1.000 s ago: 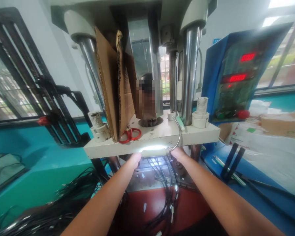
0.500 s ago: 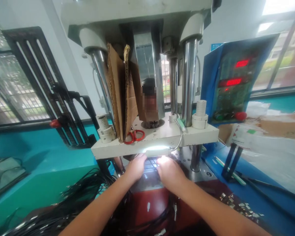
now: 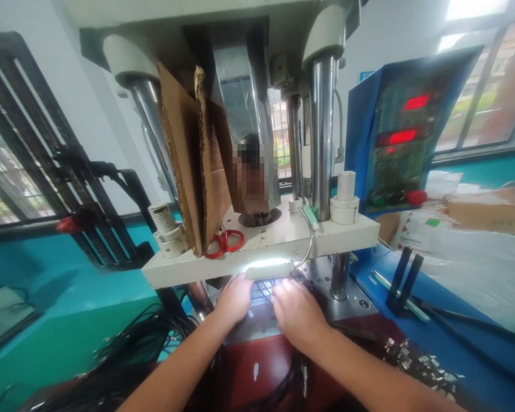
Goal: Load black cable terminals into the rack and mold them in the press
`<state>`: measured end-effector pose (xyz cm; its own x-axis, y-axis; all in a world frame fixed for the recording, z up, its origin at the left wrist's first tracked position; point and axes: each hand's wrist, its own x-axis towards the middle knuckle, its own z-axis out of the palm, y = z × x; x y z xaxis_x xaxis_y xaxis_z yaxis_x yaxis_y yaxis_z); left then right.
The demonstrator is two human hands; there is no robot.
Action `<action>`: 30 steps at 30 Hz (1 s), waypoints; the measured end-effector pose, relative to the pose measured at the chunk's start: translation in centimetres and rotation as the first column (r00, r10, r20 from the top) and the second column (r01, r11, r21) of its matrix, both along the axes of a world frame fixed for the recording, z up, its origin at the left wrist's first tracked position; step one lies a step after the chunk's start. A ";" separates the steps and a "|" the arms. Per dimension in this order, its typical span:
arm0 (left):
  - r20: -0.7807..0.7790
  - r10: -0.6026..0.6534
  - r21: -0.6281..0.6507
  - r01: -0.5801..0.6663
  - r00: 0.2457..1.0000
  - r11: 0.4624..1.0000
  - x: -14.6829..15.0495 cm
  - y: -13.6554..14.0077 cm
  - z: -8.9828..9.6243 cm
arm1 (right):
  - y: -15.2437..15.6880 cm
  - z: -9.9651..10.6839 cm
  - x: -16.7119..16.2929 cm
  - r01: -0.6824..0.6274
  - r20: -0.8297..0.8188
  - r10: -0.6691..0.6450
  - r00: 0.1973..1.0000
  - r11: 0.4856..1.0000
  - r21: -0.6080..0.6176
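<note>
My left hand (image 3: pixel 235 298) reaches beneath the front edge of the press's cream plate (image 3: pixel 339 243), its fingers curled and their tips hidden. Opposite it, my right hand (image 3: pixel 298 313) is closed, fingers bent inward at the metal mould (image 3: pixel 257 323). Thin dark cables (image 3: pixel 265 288) run across the mould in the gap between both hands. What either hand grips is too small or hidden to make out. A lit lamp (image 3: pixel 269 270) shines on this spot from the plate's edge. A small pale connector (image 3: pixel 256 372) lies on the dark red surface (image 3: pixel 274 349) nearer me.
Red-handled scissors (image 3: pixel 225 243) and cardboard (image 3: pixel 186 166) sit on the press plate. Bundled black cables (image 3: pixel 129 349) lie at left. Several small metal parts (image 3: pixel 424 366) are scattered at right, near a black upright bracket (image 3: pixel 405 280). A blue control box (image 3: pixel 395 137) stands behind.
My view has shifted slightly, so the press sits a little further left and lower. Both hands stay beneath the plate's edge, with the dark cables between them showing more clearly.
</note>
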<state>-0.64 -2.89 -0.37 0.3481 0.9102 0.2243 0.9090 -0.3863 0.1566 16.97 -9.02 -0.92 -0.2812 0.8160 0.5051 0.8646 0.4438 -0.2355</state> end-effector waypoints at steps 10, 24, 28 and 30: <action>-0.064 -0.001 -0.005 0.001 0.998 1.000 0.3 0.2 -0.1 | 0.3 -0.3 0.1 0.024 -0.006 -0.024 1.000 1.000 -0.006; -0.108 -0.053 0.005 0.054 0.993 0.999 1.2 0.2 0.2 | 1.4 0.6 1.4 0.126 -0.064 -0.126 0.990 0.992 -0.007; -0.096 -0.073 -0.011 0.072 0.993 0.997 1.7 0.4 0.8 | 2.1 1.5 3.0 0.188 -0.088 -0.189 0.978 0.982 -0.022; -0.087 -0.069 -0.016 0.068 0.994 0.998 2.0 0.7 1.0 | 2.6 1.7 3.7 0.204 -0.096 -0.207 0.974 0.978 -0.045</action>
<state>1.39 -2.21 0.59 0.4274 0.8863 0.1784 0.8910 -0.4464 0.0832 20.63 -6.46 0.79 -0.0558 0.8684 0.4927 0.9080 0.2494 -0.3368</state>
